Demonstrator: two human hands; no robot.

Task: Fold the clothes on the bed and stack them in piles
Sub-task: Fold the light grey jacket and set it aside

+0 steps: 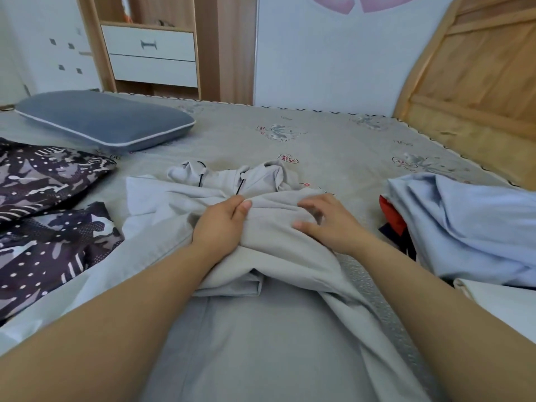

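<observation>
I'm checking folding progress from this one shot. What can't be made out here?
- Head view: the grey garment's near part is covered by both forearms and cut by the bottom edge.
- The red item is mostly buried under the light blue cloth.
- The patterned garment runs off the left edge.

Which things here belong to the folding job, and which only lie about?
Job: grey garment under both hands, left hand, right hand, patterned cloth, blue cloth, bed.
Lying about: pillow, drawers, headboard.
</observation>
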